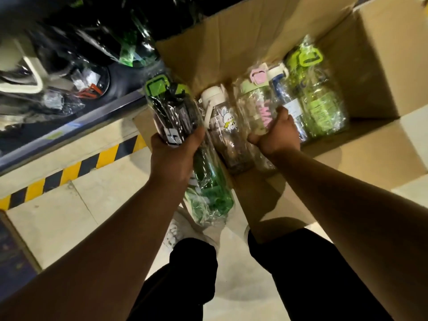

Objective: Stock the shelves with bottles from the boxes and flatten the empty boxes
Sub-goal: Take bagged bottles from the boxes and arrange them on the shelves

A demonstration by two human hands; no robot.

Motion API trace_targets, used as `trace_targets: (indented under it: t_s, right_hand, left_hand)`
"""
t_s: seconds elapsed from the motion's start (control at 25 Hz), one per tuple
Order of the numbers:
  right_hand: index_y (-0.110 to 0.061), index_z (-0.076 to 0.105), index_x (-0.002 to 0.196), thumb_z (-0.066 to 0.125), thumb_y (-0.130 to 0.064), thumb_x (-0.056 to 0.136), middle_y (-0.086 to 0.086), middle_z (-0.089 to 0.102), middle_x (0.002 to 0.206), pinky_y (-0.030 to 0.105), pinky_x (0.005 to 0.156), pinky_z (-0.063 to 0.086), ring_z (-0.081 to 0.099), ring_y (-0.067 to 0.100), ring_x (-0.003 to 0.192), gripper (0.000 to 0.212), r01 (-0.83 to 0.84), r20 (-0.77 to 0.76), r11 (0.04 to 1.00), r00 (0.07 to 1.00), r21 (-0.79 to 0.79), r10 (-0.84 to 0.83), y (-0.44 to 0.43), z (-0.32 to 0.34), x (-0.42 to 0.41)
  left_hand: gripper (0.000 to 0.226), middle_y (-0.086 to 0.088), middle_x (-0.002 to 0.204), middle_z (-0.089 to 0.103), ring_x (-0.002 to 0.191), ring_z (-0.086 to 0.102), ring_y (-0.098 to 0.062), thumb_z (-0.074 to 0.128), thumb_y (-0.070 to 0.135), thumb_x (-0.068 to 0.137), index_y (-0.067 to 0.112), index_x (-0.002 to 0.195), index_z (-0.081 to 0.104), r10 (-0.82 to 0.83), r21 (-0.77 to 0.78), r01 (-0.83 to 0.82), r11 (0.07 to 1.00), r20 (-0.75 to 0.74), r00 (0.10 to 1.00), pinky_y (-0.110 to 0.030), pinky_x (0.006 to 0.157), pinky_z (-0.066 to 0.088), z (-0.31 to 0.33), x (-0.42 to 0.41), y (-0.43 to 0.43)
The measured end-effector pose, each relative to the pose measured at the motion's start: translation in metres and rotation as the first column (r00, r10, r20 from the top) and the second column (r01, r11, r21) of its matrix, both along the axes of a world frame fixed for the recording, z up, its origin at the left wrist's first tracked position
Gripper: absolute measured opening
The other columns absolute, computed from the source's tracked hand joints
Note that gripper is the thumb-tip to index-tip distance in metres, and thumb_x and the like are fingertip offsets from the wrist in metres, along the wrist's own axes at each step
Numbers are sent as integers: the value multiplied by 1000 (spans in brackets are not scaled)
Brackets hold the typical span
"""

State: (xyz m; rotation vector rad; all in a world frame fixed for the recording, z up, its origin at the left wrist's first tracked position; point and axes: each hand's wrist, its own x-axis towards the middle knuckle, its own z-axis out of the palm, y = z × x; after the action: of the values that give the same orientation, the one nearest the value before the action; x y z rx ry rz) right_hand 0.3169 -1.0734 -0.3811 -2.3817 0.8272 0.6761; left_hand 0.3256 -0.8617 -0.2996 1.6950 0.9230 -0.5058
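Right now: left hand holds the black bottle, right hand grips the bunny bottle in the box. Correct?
Not the bunny bottle: the head view shows the right hand gripping the pink-lettered bottle beside it. Left hand and black bottle are right.

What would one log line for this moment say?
left grip: holds black-and-green wrapped plastic bottle | right grip: holds clear pink-lettered plastic bottle | open brown cardboard box: bottles inside
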Motion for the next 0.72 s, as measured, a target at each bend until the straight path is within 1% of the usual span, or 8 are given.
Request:
trace_targets:
  t_s: [0.08,0.16,0.28,0.4,0.48,0.56,0.68,0.72]
  right_hand:
    - [-13,27,148,84,-39,70,16,50,138,41,98,44,50,35,124,100,44,70,996,996,82,-50,5,57,-4]
    - [-12,28,148,85,-33,71,13,53,136,36,96,43,52,29,121,98,106,119,976,984,189,-130,13,118,-11]
    - [-12,30,148,87,-28,72,-3,52,129,30,97,42,50,14,118,96,183,181,907,947,378,-266,29,218,-20]
    - [-10,41,136,89,-17,69,-5,64,113,25,92,51,63,3,101,82,169,274,862,904,477,-329,39,333,-26]
    - [-12,43,133,86,-6,71,-13,66,97,16,76,51,64,-7,85,76,119,319,842,890,526,-325,46,407,-28]
    - [-17,44,130,87,-6,70,-16,68,96,21,77,53,66,-5,88,75,54,366,827,879,560,-305,52,478,-29]
    - [-8,52,116,86,1,68,-15,65,92,5,73,43,61,-15,82,60,-74,543,861,803,503,-248,56,580,-26]
    - [-9,52,117,86,-1,68,-16,64,96,2,72,41,60,-16,82,60,-114,583,868,782,483,-222,56,610,-24]
  left_hand:
    - [87,4,115,71,97,70,-11,86,54,55,18,130,57,-3,-23,2,1000,-17,1000,-40,94,56,40,1,-2]
    - [70,4,116,69,89,66,-2,85,36,73,16,131,53,1,-59,-1,998,0,1000,-29,92,55,87,3,-2]
    - [56,9,102,68,70,65,12,81,17,80,9,129,54,-39,-111,47,993,73,997,-7,66,50,172,5,2]
    - [42,0,117,68,94,69,-2,71,-2,87,7,125,56,-107,-219,157,963,225,968,-14,85,51,278,7,9]
    - [43,21,112,59,96,59,2,74,10,87,24,121,52,-170,-143,206,968,228,959,-7,82,45,352,8,11]
    - [65,22,110,58,101,57,-3,83,24,79,24,132,46,-168,-36,184,982,267,949,-9,79,42,416,5,15]
    - [89,19,126,53,118,55,-9,87,45,69,24,142,40,-179,18,185,983,351,919,-20,96,40,504,0,22]
    - [86,20,127,53,117,55,-7,87,44,69,28,140,41,-153,9,162,987,400,904,-23,96,40,533,-1,22]
